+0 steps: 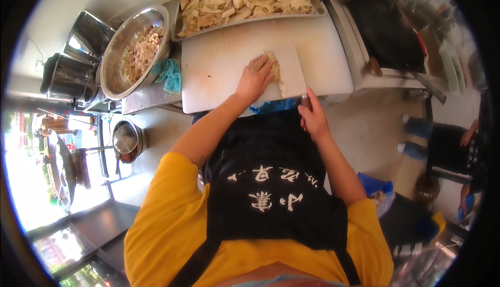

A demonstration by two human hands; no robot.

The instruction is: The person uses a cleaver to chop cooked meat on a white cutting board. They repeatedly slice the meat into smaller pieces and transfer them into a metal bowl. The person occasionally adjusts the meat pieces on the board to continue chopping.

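A thick white cutting board (213,73) lies in front of me. On it my left hand (255,77) presses a pale, cooked-looking piece of meat (275,68) with bent fingers. My right hand (314,114) is closed round the dark handle of a cleaver (294,73). Its broad, light blade stands against the right side of the piece, close to my left fingertips. At the board's far edge, a metal tray (252,19) holds a heap of similar pale pieces. How much of the piece lies under my left hand is hidden.
Left of the board stands a big steel bowl (112,63) of chopped meat, with a teal cloth (171,75) beside it. A strainer (125,139) rests on a bucket below. On the right are a dark wok (383,27) and, farther off, a person in dark clothes (452,146).
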